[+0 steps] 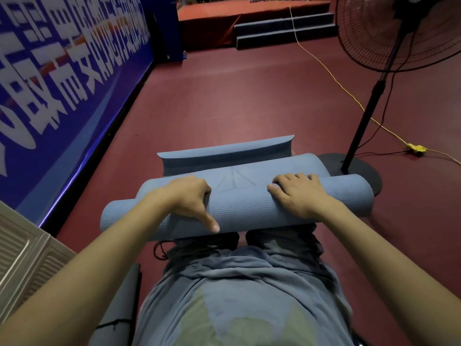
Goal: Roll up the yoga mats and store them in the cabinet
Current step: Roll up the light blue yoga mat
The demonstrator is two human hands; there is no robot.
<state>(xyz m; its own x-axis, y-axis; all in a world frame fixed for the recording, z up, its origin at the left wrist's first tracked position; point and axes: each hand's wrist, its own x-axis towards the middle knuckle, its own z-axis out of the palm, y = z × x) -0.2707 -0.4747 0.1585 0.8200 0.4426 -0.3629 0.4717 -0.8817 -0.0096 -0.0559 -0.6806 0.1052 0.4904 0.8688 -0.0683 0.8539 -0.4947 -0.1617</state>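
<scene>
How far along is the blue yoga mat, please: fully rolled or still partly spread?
Partly spread: the blue yoga mat is mostly rolled under both hands, but a short flat tail with a curled end lies beyond it on the floor.

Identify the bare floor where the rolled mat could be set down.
Free: dark red floor between the blue banner wall and yellow cable. Crowded: right, by the black pedestal fan's base.
</scene>
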